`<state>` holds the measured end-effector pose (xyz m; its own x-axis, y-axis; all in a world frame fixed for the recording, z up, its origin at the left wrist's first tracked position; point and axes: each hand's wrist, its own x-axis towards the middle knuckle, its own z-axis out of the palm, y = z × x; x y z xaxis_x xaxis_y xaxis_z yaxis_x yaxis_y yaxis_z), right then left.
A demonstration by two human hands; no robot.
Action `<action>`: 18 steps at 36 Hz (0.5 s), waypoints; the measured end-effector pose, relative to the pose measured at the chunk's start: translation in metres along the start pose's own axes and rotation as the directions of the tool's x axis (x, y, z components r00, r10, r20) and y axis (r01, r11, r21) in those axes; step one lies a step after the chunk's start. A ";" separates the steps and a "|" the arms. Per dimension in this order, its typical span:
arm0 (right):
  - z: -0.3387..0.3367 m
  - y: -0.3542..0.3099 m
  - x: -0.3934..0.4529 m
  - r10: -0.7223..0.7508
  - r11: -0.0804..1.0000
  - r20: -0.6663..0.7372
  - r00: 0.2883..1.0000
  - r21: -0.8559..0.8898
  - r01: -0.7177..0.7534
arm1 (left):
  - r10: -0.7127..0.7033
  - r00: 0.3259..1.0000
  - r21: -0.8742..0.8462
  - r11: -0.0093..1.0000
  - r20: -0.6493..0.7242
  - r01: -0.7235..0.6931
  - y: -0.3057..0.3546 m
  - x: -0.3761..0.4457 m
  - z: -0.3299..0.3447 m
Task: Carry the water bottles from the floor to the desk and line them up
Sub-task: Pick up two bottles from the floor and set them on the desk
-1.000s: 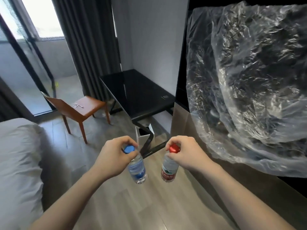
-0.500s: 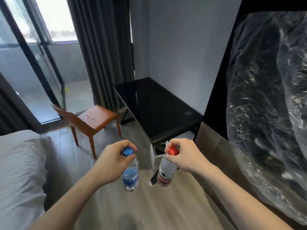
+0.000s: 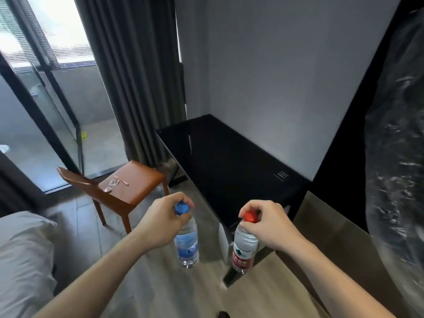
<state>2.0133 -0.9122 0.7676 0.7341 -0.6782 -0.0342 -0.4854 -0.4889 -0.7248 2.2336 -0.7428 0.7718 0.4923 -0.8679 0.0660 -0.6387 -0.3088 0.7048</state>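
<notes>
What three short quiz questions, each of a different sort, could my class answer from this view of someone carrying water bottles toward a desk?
1. True or false: the left hand holds the blue-capped bottle by its base.
2. Which hand holds the red-capped bottle? A) left B) right C) neither
3. Fill in: small items lie on the seat of the brown ____, left of the black desk.

Key
1. False: its fingers grip the bottle at the cap end, and the bottle hangs below.
2. B, the right hand.
3. chair
</notes>
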 end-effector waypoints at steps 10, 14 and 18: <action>0.003 0.001 0.157 -0.011 0.998 0.089 0.996 -0.061 0.017 | -0.030 0.999 0.012 0.999 -0.022 0.030 -0.028 0.132 -0.017; 0.001 -0.009 0.211 -0.018 0.999 0.086 0.996 -0.045 0.022 | -0.019 0.996 0.022 1.000 -0.084 0.021 -0.042 0.177 -0.034; 0.005 -0.017 0.259 -0.007 1.000 0.072 0.997 -0.015 0.008 | -0.027 0.994 -0.021 0.999 -0.107 0.025 -0.061 0.221 -0.052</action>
<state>2.2142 -1.0767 0.7672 0.7698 -0.6334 -0.0788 -0.4868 -0.5027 -0.7144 2.4122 -0.8956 0.7806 0.5698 -0.8127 0.1218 -0.6134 -0.3219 0.7212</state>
